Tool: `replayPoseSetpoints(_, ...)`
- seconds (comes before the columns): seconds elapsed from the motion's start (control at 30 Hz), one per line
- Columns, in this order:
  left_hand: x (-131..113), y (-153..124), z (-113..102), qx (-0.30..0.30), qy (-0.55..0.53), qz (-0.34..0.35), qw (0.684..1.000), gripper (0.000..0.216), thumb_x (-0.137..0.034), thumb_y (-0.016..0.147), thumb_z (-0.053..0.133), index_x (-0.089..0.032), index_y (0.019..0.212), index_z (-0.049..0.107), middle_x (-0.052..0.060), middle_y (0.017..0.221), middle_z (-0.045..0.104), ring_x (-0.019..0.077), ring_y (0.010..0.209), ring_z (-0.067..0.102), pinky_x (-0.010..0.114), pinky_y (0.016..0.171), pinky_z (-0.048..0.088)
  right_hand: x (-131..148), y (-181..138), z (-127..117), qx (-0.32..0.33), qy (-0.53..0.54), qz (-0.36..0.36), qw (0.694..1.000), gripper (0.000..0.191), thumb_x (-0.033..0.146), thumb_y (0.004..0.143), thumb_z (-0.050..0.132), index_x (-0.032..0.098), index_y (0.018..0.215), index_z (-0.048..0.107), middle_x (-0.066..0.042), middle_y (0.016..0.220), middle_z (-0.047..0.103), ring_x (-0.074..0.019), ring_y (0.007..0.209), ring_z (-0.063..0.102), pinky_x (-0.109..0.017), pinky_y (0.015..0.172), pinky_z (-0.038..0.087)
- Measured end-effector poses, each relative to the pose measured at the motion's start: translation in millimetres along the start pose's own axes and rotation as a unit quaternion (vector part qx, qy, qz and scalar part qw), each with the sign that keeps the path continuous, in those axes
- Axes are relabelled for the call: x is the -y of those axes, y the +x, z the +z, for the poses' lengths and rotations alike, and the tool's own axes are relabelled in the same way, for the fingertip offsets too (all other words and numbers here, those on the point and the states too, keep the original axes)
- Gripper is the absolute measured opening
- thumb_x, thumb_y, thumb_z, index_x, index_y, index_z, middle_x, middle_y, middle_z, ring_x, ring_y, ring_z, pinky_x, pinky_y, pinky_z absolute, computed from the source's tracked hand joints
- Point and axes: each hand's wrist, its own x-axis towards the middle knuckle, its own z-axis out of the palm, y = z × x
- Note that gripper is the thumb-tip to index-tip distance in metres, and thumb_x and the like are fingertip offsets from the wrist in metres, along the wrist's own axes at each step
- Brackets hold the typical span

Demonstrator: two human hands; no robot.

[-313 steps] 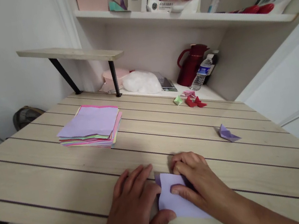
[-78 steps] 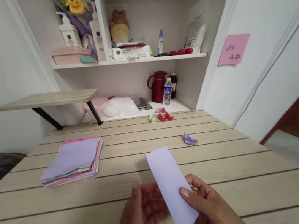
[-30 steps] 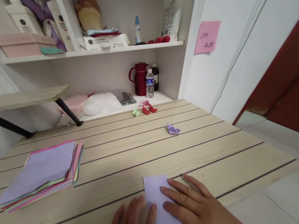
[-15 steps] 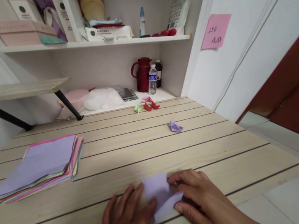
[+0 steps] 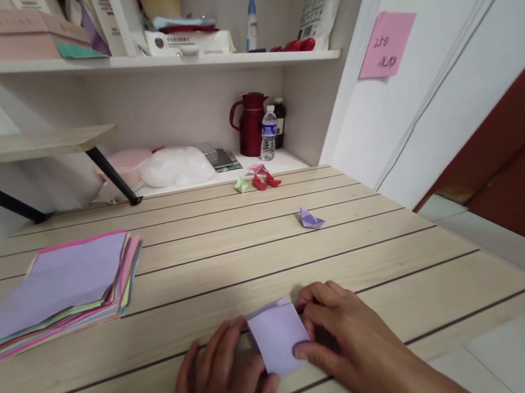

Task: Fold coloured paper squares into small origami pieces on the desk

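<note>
A small sheet of purple paper (image 5: 280,339), folded over into a near-square, lies on the table in front of me. Its upper edge shows two layers slightly out of line. My left hand (image 5: 224,379) is at the left edge, with index finger and thumb at the lower left corner and the other fingers stretched toward the upper left. On the right side, my right hand (image 5: 339,328) grips the paper, thumb on top and bent fingers against the edge. Farther back, a folded purple paper boat (image 5: 311,218) stands by itself.
A stack of coloured paper (image 5: 61,279) lies at left, near a raised wooden shelf (image 5: 20,146) on black legs. Small red (image 5: 266,181) and green (image 5: 241,185) folded papers sit at the back. Behind stand a red jug (image 5: 250,124) and a water bottle (image 5: 268,133).
The paper's near flap, which was lifted by my right hand, now lies folded over the sheet. My left fingers have drawn back to its left edge. The view has shifted slightly.
</note>
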Motion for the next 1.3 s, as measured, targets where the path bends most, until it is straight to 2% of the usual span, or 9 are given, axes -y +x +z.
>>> replayPoseSetpoints(0.13,-4,1,0,-0.082,0.045,-0.042,0.995,0.029,-0.038,0.093,0.05,-0.02,0.113,0.058,0.019,0.148,0.046,0.0303,0.129,0.05,0.054,0.104,0.038,0,4,-2,0.008,-0.006,0.0,1.0,0.02,0.022,0.077,0.08,0.02,0.072,0.061,-0.002,0.101,0.063,-0.0231,0.091,0.057,-0.04,0.082,0.045)
replayPoseSetpoints(0.2,-6,3,1,-0.111,0.06,-0.007,0.992,0.034,-0.03,0.09,0.055,-0.022,0.123,0.057,0.016,0.153,0.04,0.0321,0.138,0.041,0.058,0.109,0.033,0,5,-2,0.009,-0.005,0.0,1.0,0.02,0.022,0.076,0.081,0.021,0.071,0.061,-0.002,0.102,0.063,-0.023,0.091,0.057,-0.04,0.083,0.045)
replayPoseSetpoints(0.33,-6,7,7,-0.067,0.062,0.119,0.989,0.032,-0.033,0.095,0.046,-0.029,0.122,0.062,0.002,0.141,0.059,0.0282,0.136,0.045,0.065,0.118,0.008,0,4,-3,0.014,0.005,0.002,1.0,0.019,0.021,0.074,0.081,0.021,0.073,0.062,-0.002,0.102,0.063,-0.0224,0.091,0.058,-0.038,0.083,0.046)
replayPoseSetpoints(0.47,2,8,14,-0.032,0.058,0.175,0.982,0.044,-0.047,0.101,0.031,-0.026,0.124,0.062,0.002,0.131,0.066,0.0241,0.117,0.062,0.063,0.12,-0.004,-2,3,-6,0.024,0.021,0.013,0.999,0.016,0.02,0.077,0.078,0.022,0.076,0.062,-0.002,0.105,0.062,-0.021,0.093,0.06,-0.034,0.08,0.048)
replayPoseSetpoints(0.63,6,4,19,-0.026,0.066,0.181,0.981,0.047,-0.052,0.099,0.033,-0.026,0.124,0.063,0.003,0.132,0.066,0.0241,0.117,0.062,0.057,0.122,0.001,-9,2,-7,0.009,-0.006,0.034,0.999,0.002,0.025,0.09,0.061,0.023,0.089,0.06,-0.003,0.102,0.058,-0.0183,0.081,0.061,-0.032,0.07,0.049)
replayPoseSetpoints(0.77,8,8,16,-0.037,0.079,0.202,0.975,0.044,-0.053,0.097,0.041,-0.025,0.121,0.065,0.003,0.129,0.068,0.0252,0.117,0.062,0.054,0.123,0.008,-16,2,-5,-0.011,-0.053,0.032,0.998,0.007,0.025,0.089,0.062,0.024,0.094,0.057,-0.004,0.103,0.057,-0.0189,0.08,0.061,-0.031,0.066,0.047)
replayPoseSetpoints(0.93,13,21,7,-0.044,0.104,0.275,0.955,0.052,-0.061,0.091,0.049,-0.02,0.117,0.069,0.007,0.121,0.072,0.0257,0.104,0.068,0.049,0.123,0.004,-18,4,-9,0.007,-0.004,0.036,0.999,0.004,0.023,0.09,0.06,0.025,0.092,0.059,-0.001,0.099,0.059,-0.0165,0.078,0.061,-0.03,0.07,0.048)
replayPoseSetpoints(1.1,13,23,4,-0.044,0.109,0.277,0.954,0.052,-0.061,0.09,0.051,-0.02,0.115,0.07,0.006,0.119,0.073,0.0257,0.102,0.069,0.048,0.123,0.005,-20,12,-19,0.029,0.054,0.017,0.998,0.019,0.019,0.092,0.058,0.029,0.108,0.062,-0.001,0.109,0.061,-0.0164,0.09,0.064,-0.029,0.08,0.049)
replayPoseSetpoints(1.3,12,18,6,-0.045,0.106,0.271,0.956,0.051,-0.061,0.09,0.051,-0.021,0.117,0.067,0.006,0.12,0.073,0.0244,0.104,0.068,0.046,0.123,0.005,-10,32,-14,0.022,0.069,0.009,0.997,0.01,0.023,0.083,0.072,0.023,0.091,0.066,-0.001,0.096,0.062,-0.0163,0.081,0.061,-0.029,0.075,0.048)
